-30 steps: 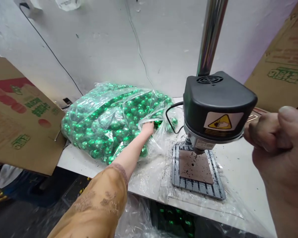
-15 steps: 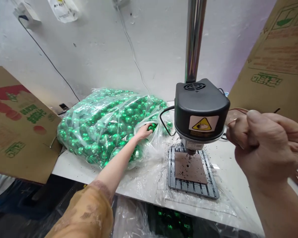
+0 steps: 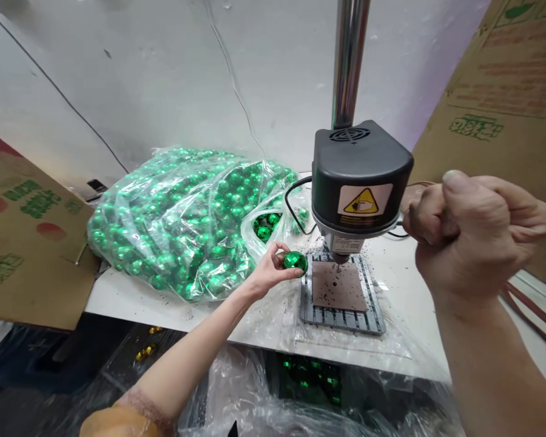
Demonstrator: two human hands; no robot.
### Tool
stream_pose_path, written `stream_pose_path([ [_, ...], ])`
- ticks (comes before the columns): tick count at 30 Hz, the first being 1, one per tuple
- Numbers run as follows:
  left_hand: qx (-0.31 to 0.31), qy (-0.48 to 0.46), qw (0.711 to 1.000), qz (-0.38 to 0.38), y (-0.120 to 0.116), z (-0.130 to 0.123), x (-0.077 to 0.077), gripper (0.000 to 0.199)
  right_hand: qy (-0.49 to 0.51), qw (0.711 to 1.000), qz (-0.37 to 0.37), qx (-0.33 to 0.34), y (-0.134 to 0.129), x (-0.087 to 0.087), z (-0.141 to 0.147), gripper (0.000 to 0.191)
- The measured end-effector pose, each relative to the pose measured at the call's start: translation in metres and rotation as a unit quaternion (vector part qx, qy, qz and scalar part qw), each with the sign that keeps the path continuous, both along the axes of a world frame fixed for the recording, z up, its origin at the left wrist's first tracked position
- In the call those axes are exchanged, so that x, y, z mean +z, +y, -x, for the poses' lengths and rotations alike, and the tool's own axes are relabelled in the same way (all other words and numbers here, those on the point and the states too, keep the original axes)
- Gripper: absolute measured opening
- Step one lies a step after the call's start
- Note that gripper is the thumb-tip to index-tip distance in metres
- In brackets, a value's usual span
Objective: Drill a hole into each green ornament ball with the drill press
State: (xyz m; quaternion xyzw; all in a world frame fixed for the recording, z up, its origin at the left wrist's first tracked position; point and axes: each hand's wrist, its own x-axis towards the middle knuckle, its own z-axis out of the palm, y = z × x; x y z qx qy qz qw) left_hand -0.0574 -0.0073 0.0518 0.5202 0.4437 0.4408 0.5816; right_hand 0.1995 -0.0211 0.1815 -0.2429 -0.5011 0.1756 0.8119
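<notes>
My left hand (image 3: 273,268) pinches a shiny green faceted ball (image 3: 295,261) between thumb and fingers, just left of the drill press plate. Behind it, the large clear plastic bag (image 3: 173,224) bulges with similar green balls, and some show through its opening (image 3: 266,226). The black drill press head (image 3: 361,176) hangs above a slotted metal base plate (image 3: 346,318). On that base lies a brown board (image 3: 339,285) with a dark hole and scattered shavings. My right hand (image 3: 468,237) is closed in a fist beside the drill head; what it grips is hidden.
Cardboard boxes stand at the left (image 3: 31,243) and right (image 3: 491,91). A steel column (image 3: 350,67) rises behind the drill head, with a black cable looping at its left. Below the table edge, more green balls (image 3: 309,376) lie in dark shade beside clear plastic sheeting (image 3: 236,388).
My left hand has come out of the bag's opening with a green ball and moved right, towards the base plate. My right fist stays beside the drill head. The view has shifted slightly.
</notes>
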Motion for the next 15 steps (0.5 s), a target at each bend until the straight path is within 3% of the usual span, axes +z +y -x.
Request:
stream_pose_path([
  [3, 0.005, -0.030, 0.999, -0.012, -0.002, -0.021, -0.014, 0.068, -0.003, 1.000, -0.001, 0.009, 0.000, 0.000, 0.000, 0.049],
  [9, 0.072, -0.043, 0.996, -0.025, 0.010, -0.050, -0.043, 0.065, -0.004, 1.000, -0.011, 0.016, 0.002, -0.002, -0.001, 0.049],
  [15, 0.056, -0.038, 0.996, -0.051, 0.011, -0.060, -0.060, 0.066, -0.006, 0.999, -0.019, 0.025, 0.002, -0.001, -0.001, 0.047],
])
